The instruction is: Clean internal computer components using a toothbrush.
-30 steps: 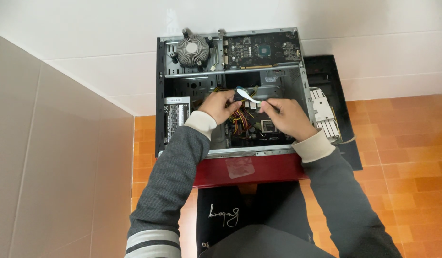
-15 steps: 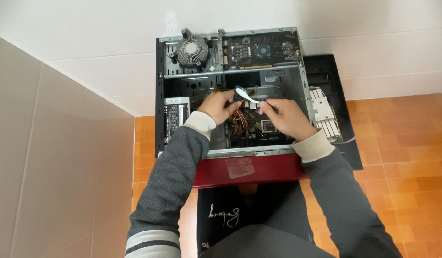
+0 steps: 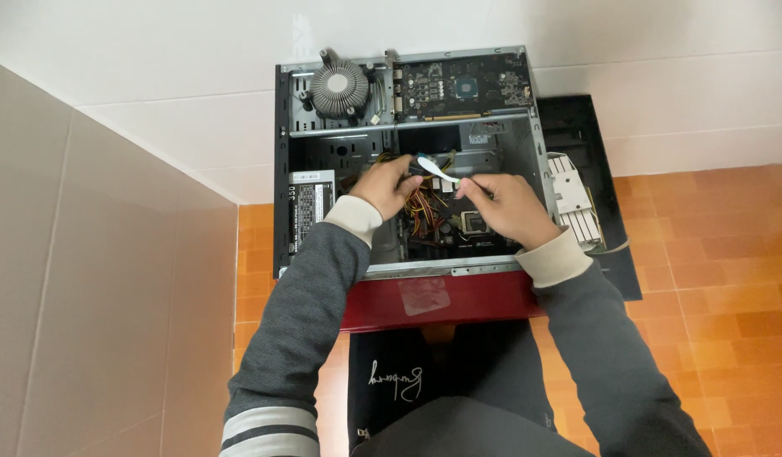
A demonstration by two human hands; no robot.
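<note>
Both hands are down inside the open computer case (image 3: 281, 169), which lies on its side on the floor. The left hand (image 3: 389, 184) has its fingers closed on one end of a flat pale cable (image 3: 437, 168), and the right hand (image 3: 505, 206) pinches the other end, fingers curled tight around it. The cable spans the short gap between the two sets of fingers, just above a bundle of red and yellow wires (image 3: 422, 206).

That strip looks light and limp, likely to bend anywhere along its run, so the stiff ends near the connectors seem the sound places to grip; a sharp crease could well damage it. Beyond the fingers, toward the wall, sit a round cooler fan (image 3: 340, 87) and a green-black circuit card (image 3: 460, 85). To the left of the left fingers lies the boxy power supply (image 3: 310, 203).

The cable's connectors are hidden under the fingertips, and what it plugs into I cannot make out. The board beneath the right palm is mostly covered.
</note>
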